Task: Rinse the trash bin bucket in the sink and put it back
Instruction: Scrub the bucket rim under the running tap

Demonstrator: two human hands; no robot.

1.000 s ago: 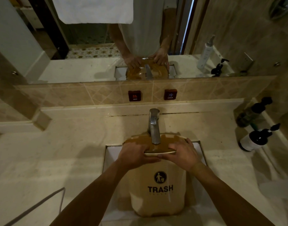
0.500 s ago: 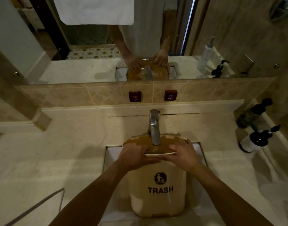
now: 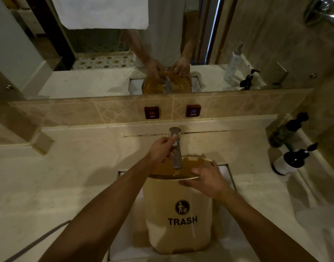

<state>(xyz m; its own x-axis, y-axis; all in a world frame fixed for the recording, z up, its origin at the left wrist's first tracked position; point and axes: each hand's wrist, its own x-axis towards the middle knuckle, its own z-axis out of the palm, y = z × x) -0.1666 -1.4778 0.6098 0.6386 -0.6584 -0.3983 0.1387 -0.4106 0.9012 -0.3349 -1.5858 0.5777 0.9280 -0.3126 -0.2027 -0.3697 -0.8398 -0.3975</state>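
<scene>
At the left, only bare pale stone worktop (image 3: 58,176) is seen. Moving toward the middle, the left hand (image 3: 160,151) is closed around the chrome faucet (image 3: 176,148), its fingers wrapped near the top of the lever. Directly beneath the spout, the tan trash bin bucket (image 3: 179,220) is stood upright in the sink (image 3: 227,173), its printed "TRASH" label facing the camera and its open mouth under the outlet. The near-right part of the rim is gripped by the right hand (image 3: 206,179), thumb over the edge. No running water can be made out. Further right, two dark pump bottles (image 3: 291,159) are stood against the wall.

The tap is judged to be about to be opened. If it is opened too hard, water could be thrown out of the mouth onto the worktop. With only one hand steadying it, the bucket could be tipped as it fills, or its rim knocked against the spout.
</scene>
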